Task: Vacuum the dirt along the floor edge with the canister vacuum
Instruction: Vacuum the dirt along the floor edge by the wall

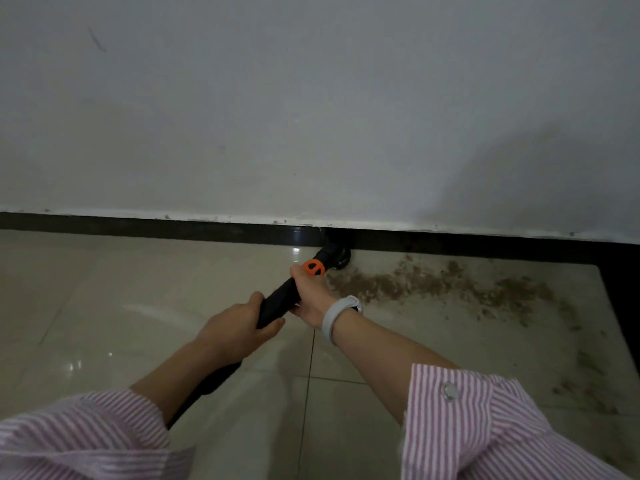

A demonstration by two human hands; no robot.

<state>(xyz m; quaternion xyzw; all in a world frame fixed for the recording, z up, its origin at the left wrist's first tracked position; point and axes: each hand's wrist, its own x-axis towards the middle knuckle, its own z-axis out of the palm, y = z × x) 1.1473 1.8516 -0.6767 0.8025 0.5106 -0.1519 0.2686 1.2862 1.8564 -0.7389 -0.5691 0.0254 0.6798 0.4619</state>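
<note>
A black vacuum wand (278, 301) with an orange collar (313, 267) points down at the floor edge. Its black nozzle (337, 256) rests against the dark skirting (173, 230), at the left end of the dirt. My left hand (239, 327) grips the lower part of the wand. Higher up, just below the orange collar, my right hand (310, 292) grips the same wand. Brown dirt (433, 282) lies scattered on the tiles along the skirting, to the right of the nozzle. The canister is out of view.
A white wall (311, 116) rises above the skirting. Glossy beige floor tiles (121, 289) spread left and toward me. More dirt specks (588, 368) trail down the right side beside a dark strip (623, 306). The black hose (214, 379) runs back under my left arm.
</note>
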